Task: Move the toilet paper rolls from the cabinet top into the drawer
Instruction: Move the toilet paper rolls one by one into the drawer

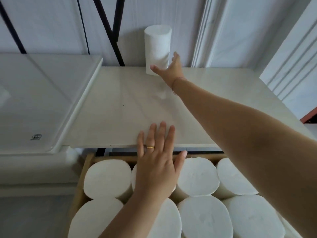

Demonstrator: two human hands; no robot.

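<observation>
Cabinet top [120,109]: pale and smooth, with one toilet paper roll [157,47] left on it, upright at the far edge against the wall. Open drawer [85,162], wooden-walled, sits below the near edge and is packed with stored rolls [197,176] standing on end, touching one another. Free space for another roll is not evident from here. Right hand [171,69] reaches across the top to the lone roll. Its thumb [153,67] lies across the near-left of the base and its fingers lie along the right flank. Contact looks made, but I cannot tell whether the grasp has closed and is squeezing. Left hand [154,170] is released, fingers straight and spread, lying flat over the drawer's far row with the fingertips at the cabinet's near edge. A gold ring [150,147] is on one finger. Handling estimate: the roll is light and soft, compressible under pressure, with a matte, non-slippery wrap. It is tall for its footprint, so a low push could tip it. Best hold: wrap around mid-height, thumb opposite fingers, with moderate squeeze. It is not fragile, though a hard grip would dent it.
</observation>
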